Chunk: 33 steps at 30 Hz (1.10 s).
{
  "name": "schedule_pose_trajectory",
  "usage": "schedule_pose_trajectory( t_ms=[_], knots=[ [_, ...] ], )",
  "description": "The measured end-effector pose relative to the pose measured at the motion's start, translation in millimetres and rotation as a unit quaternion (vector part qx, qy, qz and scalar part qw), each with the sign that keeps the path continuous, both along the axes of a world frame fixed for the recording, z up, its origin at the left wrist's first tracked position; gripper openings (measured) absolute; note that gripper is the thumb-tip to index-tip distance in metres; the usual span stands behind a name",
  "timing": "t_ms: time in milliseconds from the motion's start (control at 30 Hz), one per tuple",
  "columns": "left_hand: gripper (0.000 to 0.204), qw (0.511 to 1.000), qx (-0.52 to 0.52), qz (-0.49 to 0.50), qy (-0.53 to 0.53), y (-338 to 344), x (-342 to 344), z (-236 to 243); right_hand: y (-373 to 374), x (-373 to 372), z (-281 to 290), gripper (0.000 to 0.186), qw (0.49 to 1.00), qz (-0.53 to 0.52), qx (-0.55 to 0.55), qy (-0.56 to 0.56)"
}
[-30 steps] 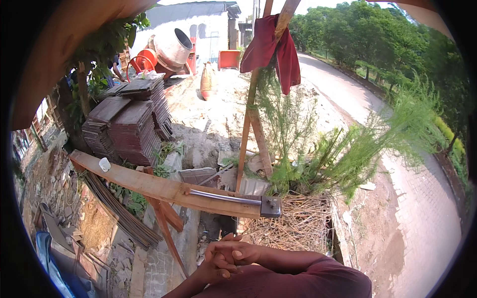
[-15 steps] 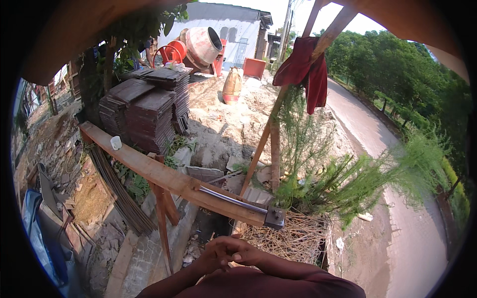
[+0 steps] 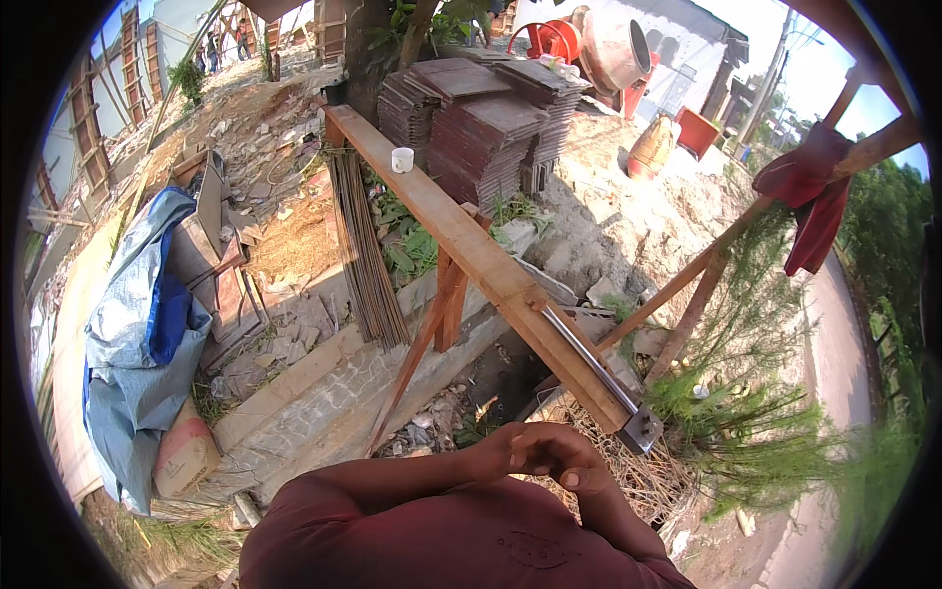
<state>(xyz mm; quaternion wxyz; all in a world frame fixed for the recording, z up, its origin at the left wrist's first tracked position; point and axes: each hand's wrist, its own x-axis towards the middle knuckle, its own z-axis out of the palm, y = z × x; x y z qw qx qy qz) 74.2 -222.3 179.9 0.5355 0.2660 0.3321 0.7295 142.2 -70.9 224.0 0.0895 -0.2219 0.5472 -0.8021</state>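
Note:
My left hand [image 3: 494,454] and my right hand [image 3: 573,455] meet in front of my chest. The right one has loosely bent fingers, its thumb apart from them, and nothing shows in its grasp. Its fingers overlap those of the left, which are partly hidden; I see nothing held there either. Just beyond the hands is the near end of a long wooden plank [image 3: 461,241] on wooden legs. A shiny metal rod [image 3: 589,356] lies along this end, leading to a dark metal block [image 3: 642,429] at the tip. Farther along the plank stands a white cup [image 3: 402,160].
Stacked dark tiles [image 3: 481,137] rise behind the plank, and thin rods [image 3: 358,245] lean beneath it. A blue-grey tarp [image 3: 137,344] lies left. Right are a post with a red cloth [image 3: 810,191] and feathery green plants [image 3: 746,422]. A concrete mixer [image 3: 608,54] stands far back.
The view has swung left, so the plank and posts sit farther right and the tarp shows fully. My hands have loosened from a tighter clasp and lifted slightly.

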Motion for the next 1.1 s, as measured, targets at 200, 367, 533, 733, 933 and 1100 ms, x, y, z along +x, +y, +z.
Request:
schedule_pose_trajectory(
  t_ms=[200,367,533,733,933,1100],
  knots=[
    [0.05,0.989,0.024,0.136,0.058,26.6,-13.0,-26.9,-2.7,-37.5,19.2,0.074,0.98,-0.065,-0.186,-0.024],
    [0.042,0.966,0.149,0.211,-0.012,31.7,-36.0,7.6,-5.8,-75.6,57.8,0.072,0.988,-0.068,-0.124,0.068],
    [0.03,0.941,0.103,0.294,0.13,30.2,-39.1,-5.3,3.7,-85.0,37.6,0.072,0.982,0.061,-0.16,0.078],
    [0.039,0.822,-0.285,0.137,0.473,21.7,-29.7,16.6,53.4,-91.9,4.2,0.06,0.95,-0.055,0.279,0.13],
    [0.04,0.838,-0.287,0.002,0.464,50.7,-36.5,70.9,47.7,-94.1,-26.0,0.061,0.979,0.048,0.197,0.022],
    [0.033,0.754,-0.277,0.11,0.585,71.2,-51.6,25.2,60.9,-125.1,-14.4,0.056,0.986,0.028,0.163,0.019]
  ],
)
